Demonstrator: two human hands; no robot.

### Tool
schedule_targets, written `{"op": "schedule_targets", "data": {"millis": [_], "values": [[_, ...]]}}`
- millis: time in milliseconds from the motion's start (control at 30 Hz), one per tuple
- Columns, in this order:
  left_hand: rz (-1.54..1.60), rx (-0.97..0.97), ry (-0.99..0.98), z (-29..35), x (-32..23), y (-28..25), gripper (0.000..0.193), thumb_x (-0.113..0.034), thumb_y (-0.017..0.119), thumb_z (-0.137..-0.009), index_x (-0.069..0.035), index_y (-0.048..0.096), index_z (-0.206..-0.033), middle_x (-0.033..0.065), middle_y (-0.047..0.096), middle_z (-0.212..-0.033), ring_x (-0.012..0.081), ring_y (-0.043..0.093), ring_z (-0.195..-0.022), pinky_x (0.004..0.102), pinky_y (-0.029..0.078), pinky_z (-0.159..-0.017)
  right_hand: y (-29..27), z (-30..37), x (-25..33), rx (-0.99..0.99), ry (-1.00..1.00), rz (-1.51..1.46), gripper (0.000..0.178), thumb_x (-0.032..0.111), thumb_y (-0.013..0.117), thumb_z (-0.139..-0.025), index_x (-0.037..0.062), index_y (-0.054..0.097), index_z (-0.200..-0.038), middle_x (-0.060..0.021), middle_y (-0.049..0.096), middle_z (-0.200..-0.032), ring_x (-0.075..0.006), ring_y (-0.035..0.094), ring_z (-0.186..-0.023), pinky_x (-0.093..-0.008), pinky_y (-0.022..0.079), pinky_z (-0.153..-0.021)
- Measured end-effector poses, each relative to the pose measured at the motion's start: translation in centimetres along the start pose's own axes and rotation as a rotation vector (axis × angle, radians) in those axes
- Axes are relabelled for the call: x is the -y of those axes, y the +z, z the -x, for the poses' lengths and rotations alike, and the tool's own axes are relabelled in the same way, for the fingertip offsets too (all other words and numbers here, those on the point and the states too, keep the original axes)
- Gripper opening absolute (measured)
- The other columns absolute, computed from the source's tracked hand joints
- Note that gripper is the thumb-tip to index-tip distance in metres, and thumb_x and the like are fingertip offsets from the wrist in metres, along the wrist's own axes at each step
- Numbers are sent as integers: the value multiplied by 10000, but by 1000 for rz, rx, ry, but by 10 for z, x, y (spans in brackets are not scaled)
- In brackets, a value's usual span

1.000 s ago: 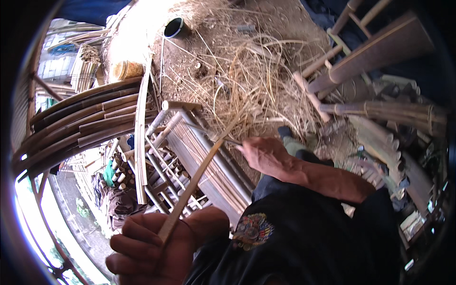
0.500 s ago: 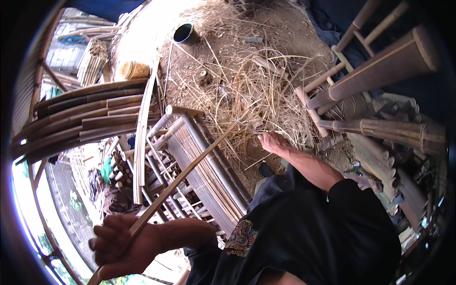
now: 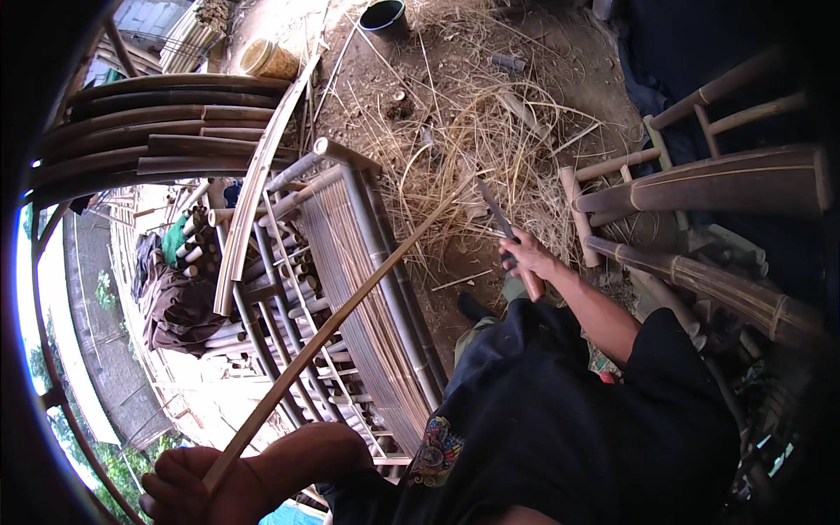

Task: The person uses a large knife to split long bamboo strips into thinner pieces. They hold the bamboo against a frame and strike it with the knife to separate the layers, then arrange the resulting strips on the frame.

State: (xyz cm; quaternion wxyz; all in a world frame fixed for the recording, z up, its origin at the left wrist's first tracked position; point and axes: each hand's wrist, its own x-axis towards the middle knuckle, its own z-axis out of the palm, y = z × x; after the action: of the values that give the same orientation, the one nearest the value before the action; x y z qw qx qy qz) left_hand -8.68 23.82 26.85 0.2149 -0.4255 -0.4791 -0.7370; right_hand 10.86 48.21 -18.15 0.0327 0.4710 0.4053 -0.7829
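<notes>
My left hand (image 3: 206, 488) is closed around a long bamboo strip (image 3: 328, 325) at the lower left. The strip slants up and away to the right, and its far end reaches the pile of thin shavings in front of me. In my right hand (image 3: 528, 255) is a knife (image 3: 495, 208) with a long dark blade and a brown handle that sticks out below the fist. The blade points up and left, its tip close to the strip's far end; a small gap seems to separate them.
A bamboo bench (image 3: 350, 254) stands left of my legs, with stacked dark bamboo poles (image 3: 166, 131) beyond it. Pale split strips (image 3: 262, 192) lean across them. A black bucket (image 3: 385, 19) and a round basket (image 3: 268, 59) stand far off. Bamboo furniture (image 3: 709, 185) is on the right.
My right hand has drawn right and back, and the knife blade, earlier near the strip's far end, now shows clearly. My left hand sits slightly lower, still holding the strip. The view has shifted.
</notes>
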Motion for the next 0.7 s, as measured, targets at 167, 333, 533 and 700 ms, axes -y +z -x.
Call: {"op": "schedule_targets", "data": {"millis": [167,333,533,700], "values": [[114,77,-100,4,60,25,524,-445,442,-955,-158,340,-529,-34,306,-556,121,315,-563,260,256,-523,-57,-16,-39,-126,113,300,265,286,498,-975,100,508,-1163,-58,571,-742,-154,570,-503,-317,489,-412],[28,35,-201,40,134,55,524,-488,467,-941,-154,334,-559,-14,310,-600,120,283,-552,276,232,-510,-60,-57,-41,-228,-268,891,330,332,519,-943,32,529,-1080,-199,633,-860,-324,663,-717,-412,530,-606],[126,89,-281,153,257,81,542,-597,331,-964,-140,371,-674,2,307,-680,125,293,-555,258,221,-476,-40,-171,-44,25,-438,954,220,243,522,-938,58,436,-855,-76,397,-618,-167,420,-524,-336,394,-465],[137,56,-259,188,279,86,554,-568,379,-957,-166,300,-584,-25,281,-624,106,283,-543,261,214,-504,1,-208,-10,11,-965,941,194,262,551,-919,118,515,-794,-7,383,-559,-147,354,-416,-295,388,-385]]}}
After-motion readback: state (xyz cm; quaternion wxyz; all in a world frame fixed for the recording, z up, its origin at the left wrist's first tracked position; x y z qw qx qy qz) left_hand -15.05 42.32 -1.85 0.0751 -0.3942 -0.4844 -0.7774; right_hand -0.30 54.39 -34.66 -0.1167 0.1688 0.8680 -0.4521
